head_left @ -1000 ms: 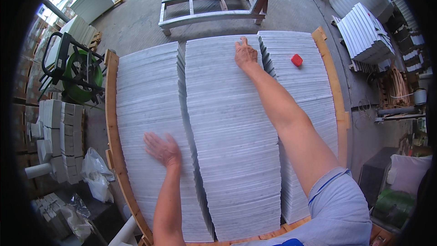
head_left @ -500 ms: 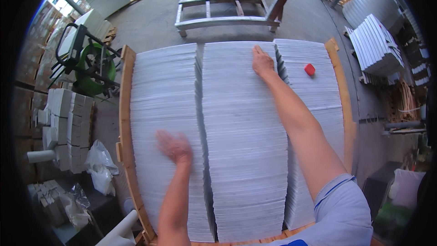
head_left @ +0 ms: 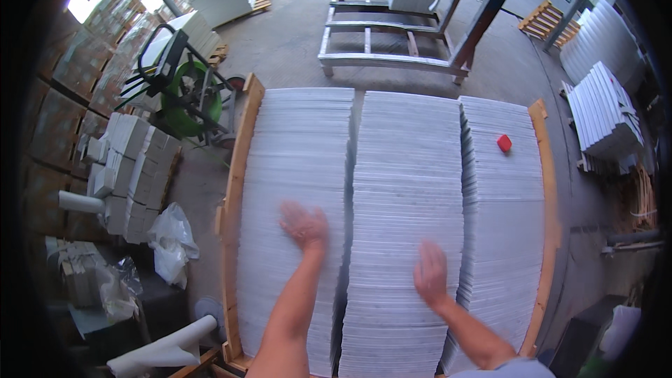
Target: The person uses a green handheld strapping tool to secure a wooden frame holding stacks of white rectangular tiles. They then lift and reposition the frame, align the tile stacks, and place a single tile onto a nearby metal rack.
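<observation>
Three rows of thin white tiles stand on edge in a wooden crate [head_left: 238,168]. My left hand [head_left: 304,225] lies flat, fingers spread, on top of the left row [head_left: 297,154], near its right side. On the middle row [head_left: 406,168], my right hand [head_left: 430,273] rests with open fingers, close to me. Neither hand holds anything. A small red block [head_left: 504,143] sits on the right row [head_left: 500,203], far from both hands.
A green strapping cart [head_left: 185,98] stands left of the crate. Stacked white boxes [head_left: 126,168] and plastic bags [head_left: 168,241] lie on the left floor. A metal rack [head_left: 413,28] stands beyond the crate. More white tile stacks [head_left: 605,112] lean at the right.
My right hand has pulled back from the far end of the tiles to the near part of the middle row. The view has tilted toward the far side.
</observation>
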Motion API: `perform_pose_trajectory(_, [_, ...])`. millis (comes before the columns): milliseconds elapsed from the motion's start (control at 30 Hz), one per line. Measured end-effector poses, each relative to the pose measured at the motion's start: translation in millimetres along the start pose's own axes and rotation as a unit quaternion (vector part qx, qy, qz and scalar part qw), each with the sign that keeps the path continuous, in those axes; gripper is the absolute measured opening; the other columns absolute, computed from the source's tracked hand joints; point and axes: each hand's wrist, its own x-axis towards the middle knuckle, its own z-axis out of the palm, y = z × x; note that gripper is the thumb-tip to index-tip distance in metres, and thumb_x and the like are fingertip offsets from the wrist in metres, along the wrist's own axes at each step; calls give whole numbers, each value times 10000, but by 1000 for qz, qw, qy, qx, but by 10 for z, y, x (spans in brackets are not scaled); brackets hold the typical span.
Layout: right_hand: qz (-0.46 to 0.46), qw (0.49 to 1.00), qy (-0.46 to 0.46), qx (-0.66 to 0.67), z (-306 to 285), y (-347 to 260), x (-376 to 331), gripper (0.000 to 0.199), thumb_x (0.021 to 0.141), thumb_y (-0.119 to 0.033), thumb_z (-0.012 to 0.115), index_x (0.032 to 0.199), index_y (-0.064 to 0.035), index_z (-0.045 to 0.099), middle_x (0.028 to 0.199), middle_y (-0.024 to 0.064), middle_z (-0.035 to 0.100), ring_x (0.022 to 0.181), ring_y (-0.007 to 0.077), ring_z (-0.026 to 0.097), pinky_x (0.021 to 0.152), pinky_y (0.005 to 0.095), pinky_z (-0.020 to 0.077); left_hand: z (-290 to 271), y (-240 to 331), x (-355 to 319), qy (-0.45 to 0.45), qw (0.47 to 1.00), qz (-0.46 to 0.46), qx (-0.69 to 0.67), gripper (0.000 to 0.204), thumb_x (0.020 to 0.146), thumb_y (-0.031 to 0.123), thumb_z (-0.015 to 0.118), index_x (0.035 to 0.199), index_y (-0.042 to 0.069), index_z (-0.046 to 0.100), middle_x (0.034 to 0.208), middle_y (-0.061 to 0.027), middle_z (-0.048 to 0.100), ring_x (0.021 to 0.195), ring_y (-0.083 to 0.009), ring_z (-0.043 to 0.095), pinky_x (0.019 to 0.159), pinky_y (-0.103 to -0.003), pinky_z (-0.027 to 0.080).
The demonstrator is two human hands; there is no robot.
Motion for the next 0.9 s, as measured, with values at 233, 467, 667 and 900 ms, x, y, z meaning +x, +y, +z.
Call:
perform_pose_trajectory(233, [49, 996, -65, -39, -4, -448, -1145, 582, 807, -179, 604, 1314, 70, 463, 1400, 237, 430, 1325, 430, 365, 1122, 554, 270, -56, 28, 19, -37, 999, -19, 1, 727, 932, 455, 446, 1447, -51, 365, 1551, -208, 280, 1474, -320, 179, 1181, -535, 110])
perform_pose_trajectory(467, [48, 996, -44, -68, 234, -341, -1316, 654, 803, -252, 624, 1349, 49, 428, 1423, 215, 411, 1351, 405, 349, 1131, 561, 250, -130, 52, -2, -33, 999, -27, -28, 695, 937, 439, 455, 1444, -31, 376, 1553, -207, 283, 1470, -331, 199, 1175, -552, 128])
perform_pose_trajectory(667, [56, 996, -23, -72, 253, -359, -1330, 644, 812, -261, 631, 1342, 45, 431, 1407, 207, 427, 1345, 394, 360, 1129, 555, 257, -150, 70, -1, -32, 999, -22, -13, 668, 933, 428, 471, 1441, 1, 390, 1543, -200, 307, 1462, -340, 222, 1159, -579, 160])
perform_pose_trajectory(900, [57, 995, 7, -84, 232, -384, -1322, 634, 820, -262, 635, 1342, 40, 439, 1396, 202, 448, 1338, 358, 387, 1122, 534, 288, -99, 74, -28, -41, 999, -8, 4, 684, 966, 447, 410, 1467, -12, 340, 1572, -192, 256, 1477, -321, 188, 1170, -552, 146])
